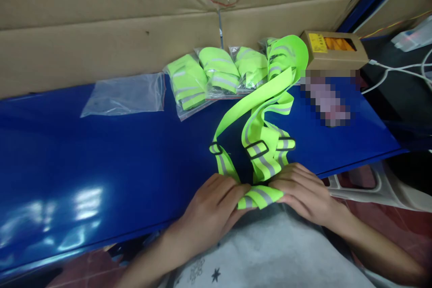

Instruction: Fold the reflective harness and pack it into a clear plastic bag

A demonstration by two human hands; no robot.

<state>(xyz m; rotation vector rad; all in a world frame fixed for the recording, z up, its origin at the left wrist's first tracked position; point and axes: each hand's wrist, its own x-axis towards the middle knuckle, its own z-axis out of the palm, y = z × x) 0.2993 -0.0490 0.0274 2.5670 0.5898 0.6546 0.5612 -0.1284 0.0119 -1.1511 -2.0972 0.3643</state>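
A neon-yellow reflective strap (261,196) with grey stripes is gripped between my two hands at the table's front edge. My left hand (216,202) closes on its left end, and my right hand (305,191) pinches its right end. From there the strap's bands run up over the blue table, carrying black slide buckles (257,149). The far end of the bands lies against bagged straps at the back. Parts of the strap under my fingers are hidden.
Several clear bags of folded neon straps (189,83) stand along the cardboard wall (101,49). A flat clear plastic bag (128,94) lies left of them. At the back right are a cardboard box (337,56), a blurred-out object (329,101) and white cables (388,68).
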